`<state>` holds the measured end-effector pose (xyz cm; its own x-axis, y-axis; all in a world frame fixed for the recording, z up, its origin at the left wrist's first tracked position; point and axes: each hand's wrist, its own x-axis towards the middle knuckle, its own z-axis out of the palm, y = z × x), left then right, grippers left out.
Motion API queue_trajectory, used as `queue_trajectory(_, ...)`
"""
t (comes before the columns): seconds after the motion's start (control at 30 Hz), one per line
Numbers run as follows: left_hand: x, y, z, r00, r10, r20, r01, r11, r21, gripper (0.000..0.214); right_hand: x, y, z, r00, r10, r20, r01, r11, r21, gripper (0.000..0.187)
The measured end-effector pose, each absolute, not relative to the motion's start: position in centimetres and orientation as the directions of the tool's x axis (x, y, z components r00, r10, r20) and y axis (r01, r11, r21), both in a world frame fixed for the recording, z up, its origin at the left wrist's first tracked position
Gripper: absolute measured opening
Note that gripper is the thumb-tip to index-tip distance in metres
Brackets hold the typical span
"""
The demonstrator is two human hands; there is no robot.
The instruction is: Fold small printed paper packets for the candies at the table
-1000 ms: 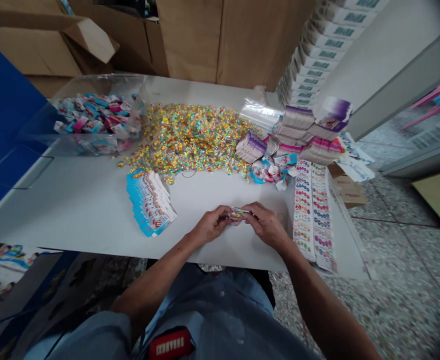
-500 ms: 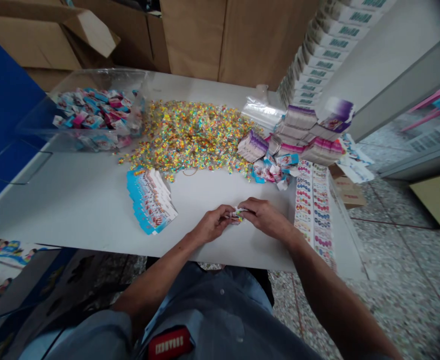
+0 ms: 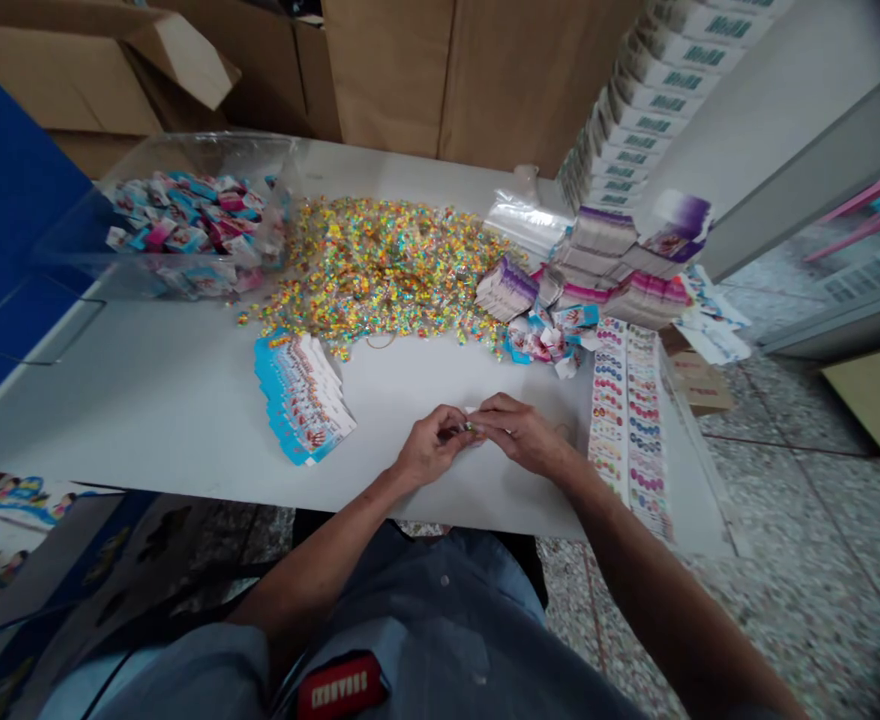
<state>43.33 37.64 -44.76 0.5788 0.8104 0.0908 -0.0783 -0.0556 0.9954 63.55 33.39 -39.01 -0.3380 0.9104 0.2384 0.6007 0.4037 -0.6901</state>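
Note:
Close together over the front of the table, my left hand and my right hand pinch a small white paper packet between their fingertips. A bit of green and yellow shows on it, but my fingers cover most of the packet. Left of my hands lies a fanned stack of blue and white printed cards. Beyond them spreads a wide heap of small, shiny, many-coloured wrapped pieces. A small pile of folded blue and pink packets sits beyond my right hand.
A clear plastic bin of folded packets stands at the back left. Purple and pink card stacks and sticker sheets lie on the right. A tall stack of white boxes rises behind. Cardboard boxes line the table's back.
My right fingers have moved slightly left and lie flatter over the packet, so less of it shows. My left fingers have curled more. The surrounding piles look the same.

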Motion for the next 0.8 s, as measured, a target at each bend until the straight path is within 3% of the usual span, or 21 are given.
queue_trajectory(0.13,43.5,37.4,-44.6,0.574,0.817,0.063,-0.073,-0.026,0.997,0.033,63.7,32.7,-38.6,-0.358,0.903,0.238,0.579,0.415,-0.702,0.034)
queue_trajectory(0.33,43.2,37.4,-44.3,0.612,0.789,0.053,-0.090,0.003,0.996,0.035,63.5,32.4,-39.7,-0.182,0.959,0.215,0.567,0.282,-0.774,0.014)
queue_trajectory(0.47,42.9,37.4,-44.5,0.607,0.794,0.036,-0.077,0.014,0.997,0.036,63.2,32.3,-40.2,-0.170,0.955,0.243,0.636,0.294,-0.714,0.017)
queue_trajectory(0.67,42.5,37.0,-44.5,0.638,0.770,-0.003,-0.060,0.053,0.997,0.036,62.8,31.2,-40.7,-0.294,0.915,0.277,0.701,0.404,-0.588,0.013)
queue_trajectory(0.8,42.6,36.8,-44.7,0.651,0.759,0.001,-0.109,0.093,0.990,0.033,62.5,30.4,-41.9,-0.125,0.929,0.349,0.705,0.331,-0.627,0.025)
